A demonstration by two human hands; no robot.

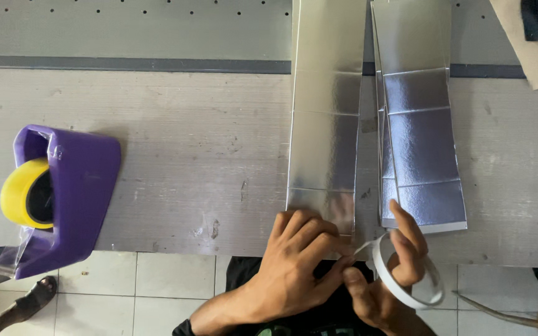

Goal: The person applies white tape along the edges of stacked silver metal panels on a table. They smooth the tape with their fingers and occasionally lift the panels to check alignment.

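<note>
— Left hand [294, 255], lower centre of frame?
— Pressed flat on the near end of the long silver sheet [325, 124], fingers spread over its bottom edge at the table [175, 155] lip. Not closed around anything; pinning only, probably to keep the sheet from sliding.

— Right hand [393, 274]?
— Lower right of centre. Threaded through a thin white tape roll [409, 274], fingers curled around the ring, thumb close to the free strip. Strip drawn leftward to the sheet's near edge, right beside the left fingertips. Held taut, apparently for a straight lay along the edge.

— Other things around?
— Second stack of silver sheets [421, 143] just right of the first, creased into panels, running up toward the top of frame. Purple tape dispenser [63, 199] with a yellow roll [23, 193] at far left, well apart from both hands, untouched. Brown card piece [530, 50] in the upper right corner. Tiled floor [157, 286] and a sandalled foot [35, 295] at lower left.
</note>
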